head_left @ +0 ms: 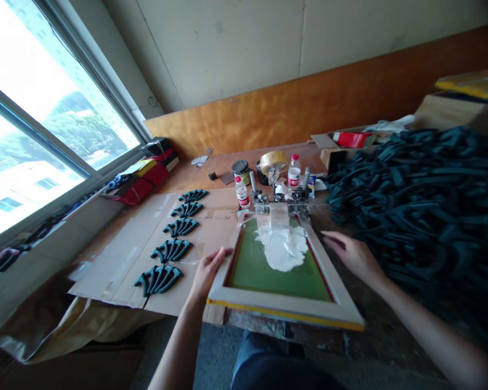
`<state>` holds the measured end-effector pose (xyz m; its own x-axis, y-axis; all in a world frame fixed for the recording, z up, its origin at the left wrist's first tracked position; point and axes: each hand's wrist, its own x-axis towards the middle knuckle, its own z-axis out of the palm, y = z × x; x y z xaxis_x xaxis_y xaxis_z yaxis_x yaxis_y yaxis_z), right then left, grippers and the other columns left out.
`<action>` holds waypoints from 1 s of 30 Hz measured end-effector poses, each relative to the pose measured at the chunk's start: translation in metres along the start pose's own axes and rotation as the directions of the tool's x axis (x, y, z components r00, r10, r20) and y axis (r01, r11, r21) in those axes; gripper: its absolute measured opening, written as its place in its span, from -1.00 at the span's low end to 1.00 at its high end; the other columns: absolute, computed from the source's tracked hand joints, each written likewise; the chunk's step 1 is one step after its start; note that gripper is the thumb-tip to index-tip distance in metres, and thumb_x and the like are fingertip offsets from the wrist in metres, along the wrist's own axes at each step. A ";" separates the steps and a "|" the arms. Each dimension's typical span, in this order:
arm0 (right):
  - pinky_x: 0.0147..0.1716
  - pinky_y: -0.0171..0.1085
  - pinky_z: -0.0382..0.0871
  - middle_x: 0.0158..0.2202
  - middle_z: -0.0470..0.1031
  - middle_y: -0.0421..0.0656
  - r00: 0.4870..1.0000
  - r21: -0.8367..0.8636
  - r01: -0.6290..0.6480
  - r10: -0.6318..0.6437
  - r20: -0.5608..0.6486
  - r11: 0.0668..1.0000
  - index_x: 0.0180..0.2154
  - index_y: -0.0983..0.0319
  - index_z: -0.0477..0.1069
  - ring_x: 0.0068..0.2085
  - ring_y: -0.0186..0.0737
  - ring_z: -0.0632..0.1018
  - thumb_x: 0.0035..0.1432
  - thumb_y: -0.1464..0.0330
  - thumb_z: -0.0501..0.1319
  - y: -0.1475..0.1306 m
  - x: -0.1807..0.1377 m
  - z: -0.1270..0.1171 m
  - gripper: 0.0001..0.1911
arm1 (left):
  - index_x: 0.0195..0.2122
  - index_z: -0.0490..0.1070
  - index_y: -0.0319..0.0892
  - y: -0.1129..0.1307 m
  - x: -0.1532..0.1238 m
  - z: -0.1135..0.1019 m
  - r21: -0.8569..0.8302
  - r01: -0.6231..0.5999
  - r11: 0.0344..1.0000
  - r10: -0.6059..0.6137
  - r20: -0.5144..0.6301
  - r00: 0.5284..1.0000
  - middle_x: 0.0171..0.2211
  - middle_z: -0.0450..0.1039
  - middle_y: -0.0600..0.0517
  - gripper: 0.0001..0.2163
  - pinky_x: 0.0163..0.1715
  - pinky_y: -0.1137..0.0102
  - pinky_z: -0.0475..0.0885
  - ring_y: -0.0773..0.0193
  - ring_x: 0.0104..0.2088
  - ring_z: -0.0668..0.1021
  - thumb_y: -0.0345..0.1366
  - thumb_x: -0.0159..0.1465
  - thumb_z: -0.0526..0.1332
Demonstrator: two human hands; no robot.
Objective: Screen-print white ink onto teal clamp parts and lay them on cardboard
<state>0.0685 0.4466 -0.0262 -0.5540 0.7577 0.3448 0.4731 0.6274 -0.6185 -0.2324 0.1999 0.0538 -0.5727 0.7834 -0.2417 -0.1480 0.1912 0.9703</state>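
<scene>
Forearms (182, 337) bare; blue trousers (250, 352), dark garment (296, 374).

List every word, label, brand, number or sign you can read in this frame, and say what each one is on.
No text can be read with confidence.
Nearer bottle: red-and-white label, too small to read.
Farther bottle: similar label, also too small.
Cardboard: a faint dark line that may be print, too blurred to read.
Blue-and-white pack: any lettering is too small to tell.

Daylight glares through the left window (65, 103); the right looks dim, blurred.
</scene>
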 end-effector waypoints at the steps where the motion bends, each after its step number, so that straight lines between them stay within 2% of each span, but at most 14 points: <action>1: -0.12 -0.09 0.47 -0.05 0.51 -0.03 0.998 -0.006 0.056 -0.057 -0.036 0.998 0.01 0.22 0.42 -0.13 -0.04 0.56 0.25 0.21 0.05 -0.012 0.008 0.003 -0.61 | -0.06 0.51 -0.30 -0.019 -0.001 -0.004 0.053 0.045 0.998 -0.046 0.026 0.999 -0.48 0.52 0.03 -0.43 -0.50 0.47 0.35 0.32 -0.50 0.49 0.06 0.04 0.32; 4: 0.07 -0.04 0.33 0.15 0.30 0.04 0.966 -0.163 0.236 -0.249 -0.065 0.958 0.16 0.26 0.26 0.08 0.03 0.40 0.14 0.26 0.22 -0.058 0.032 0.022 -0.45 | 0.19 0.29 -0.24 -0.073 0.009 -0.008 0.208 0.045 0.977 -0.048 0.010 0.999 -0.53 0.47 0.10 -0.27 -0.50 0.49 0.33 0.34 -0.52 0.47 0.03 0.04 0.33; 6: 0.07 -0.03 0.31 0.12 0.31 0.07 0.953 -0.304 0.297 -0.299 0.040 0.905 0.14 0.29 0.26 0.09 0.07 0.37 0.04 0.33 0.32 -0.083 0.043 0.037 -0.38 | 0.25 0.20 -0.22 -0.099 0.019 -0.008 0.295 0.040 0.955 -0.040 -0.005 0.999 -0.54 0.46 0.11 -0.26 -0.48 0.48 0.33 0.33 -0.50 0.47 0.02 0.10 0.29; 8: -0.03 -0.10 0.35 -0.03 0.42 0.01 0.942 -0.366 0.328 -0.271 0.199 0.871 0.02 0.27 0.34 -0.02 0.01 0.43 0.00 0.38 0.35 -0.097 0.048 0.050 -0.50 | 0.26 0.19 -0.19 -0.115 0.026 -0.010 0.361 0.038 0.932 -0.045 0.011 0.999 -0.49 0.49 0.09 -0.31 -0.43 0.47 0.35 0.30 -0.45 0.50 0.00 0.14 0.25; 10: -0.14 -0.20 0.36 -0.16 0.49 -0.07 0.920 -0.371 0.335 -0.215 0.329 0.866 -0.14 0.23 0.40 -0.12 -0.08 0.47 0.04 0.41 0.31 -0.098 0.047 0.058 -0.70 | 0.24 0.22 -0.15 -0.123 0.031 -0.012 0.405 0.035 0.914 -0.053 0.033 0.998 -0.43 0.53 0.05 -0.36 -0.38 0.44 0.38 0.24 -0.38 0.54 -0.02 0.17 0.22; 12: -0.22 -0.27 0.34 -0.21 0.51 -0.11 0.912 -0.376 0.315 -0.167 0.376 0.871 -0.22 0.21 0.41 -0.18 -0.14 0.50 0.09 0.40 0.26 -0.094 0.043 0.061 -0.84 | 0.23 0.24 -0.13 -0.126 0.033 -0.014 0.422 0.027 0.906 -0.055 0.054 0.997 -0.36 0.56 0.02 -0.40 -0.32 0.41 0.41 0.20 -0.32 0.56 -0.03 0.19 0.20; 17: -0.27 -0.30 0.28 -0.30 0.51 -0.10 0.954 -0.476 0.251 -0.131 0.271 0.843 -0.26 0.23 0.39 -0.21 -0.16 0.48 0.15 0.42 0.17 -0.084 0.029 0.060 -0.92 | 0.21 0.26 -0.15 -0.131 0.035 -0.016 0.405 -0.018 0.914 -0.019 0.086 0.996 -0.25 0.58 -0.03 -0.44 -0.21 0.35 0.43 0.15 -0.23 0.57 -0.04 0.22 0.17; 20: -0.28 -0.28 0.27 -0.33 0.48 -0.09 0.944 -0.481 0.298 -0.179 0.278 0.825 -0.32 0.25 0.38 -0.22 -0.16 0.46 0.10 0.53 0.11 -0.087 0.010 0.068 -0.87 | 0.22 0.25 -0.15 -0.134 0.035 -0.017 0.408 -0.023 0.913 -0.014 0.086 0.996 -0.26 0.58 -0.02 -0.45 -0.18 0.33 0.44 0.15 -0.23 0.58 -0.04 0.23 0.15; 22: -0.29 -0.27 0.27 -0.33 0.46 -0.09 0.904 -0.429 0.400 -0.271 0.331 0.810 -0.34 0.25 0.37 -0.23 -0.15 0.44 0.06 0.58 0.08 -0.089 -0.009 0.072 -0.82 | 0.23 0.25 -0.14 -0.135 0.035 -0.017 0.401 -0.023 0.916 -0.012 0.086 0.996 -0.26 0.58 -0.02 -0.45 -0.17 0.33 0.43 0.15 -0.23 0.58 -0.04 0.24 0.14; 25: -0.29 -0.26 0.27 -0.32 0.46 -0.10 0.776 -0.269 0.592 -0.447 0.445 0.759 -0.32 0.25 0.39 -0.23 -0.16 0.43 0.06 0.60 0.06 -0.090 -0.030 0.066 -0.78 | 0.22 0.25 -0.14 -0.136 0.034 -0.017 0.376 -0.031 0.926 -0.005 0.092 0.996 -0.23 0.58 -0.03 -0.45 -0.17 0.34 0.43 0.15 -0.21 0.58 -0.03 0.24 0.14; 27: -0.30 -0.26 0.28 -0.32 0.46 -0.12 0.699 -0.171 0.657 -0.508 0.503 0.735 -0.32 0.24 0.39 -0.23 -0.17 0.43 0.06 0.60 0.06 -0.091 -0.032 0.054 -0.79 | 0.22 0.26 -0.14 -0.136 0.034 -0.016 0.367 -0.036 0.929 0.001 0.094 0.996 -0.23 0.58 -0.04 -0.45 -0.18 0.34 0.43 0.15 -0.22 0.57 -0.03 0.24 0.14; 29: -0.34 -0.28 0.27 -0.36 0.45 -0.16 0.673 -0.114 0.648 -0.497 0.547 0.753 -0.36 0.22 0.38 -0.27 -0.20 0.43 0.06 0.59 0.08 -0.092 -0.025 0.044 -0.80 | 0.21 0.27 -0.15 -0.137 0.034 -0.015 0.364 -0.036 0.931 0.004 0.087 0.996 -0.26 0.58 -0.03 -0.45 -0.20 0.34 0.43 0.16 -0.24 0.57 -0.03 0.24 0.15; 30: -0.35 -0.28 0.27 -0.38 0.45 -0.18 0.687 -0.112 0.625 -0.477 0.548 0.772 -0.38 0.21 0.37 -0.29 -0.21 0.43 0.06 0.59 0.09 -0.093 -0.021 0.042 -0.81 | 0.21 0.27 -0.16 -0.137 0.034 -0.015 0.364 -0.033 0.931 0.004 0.081 0.997 -0.28 0.57 -0.03 -0.45 -0.22 0.35 0.43 0.16 -0.26 0.57 -0.03 0.23 0.15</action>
<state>0.0075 0.3653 -0.0053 -0.9818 0.1230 0.1446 0.0957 0.9785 -0.1827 -0.2439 0.1918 -0.0877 -0.5062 0.8294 -0.2365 0.1745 0.3670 0.9137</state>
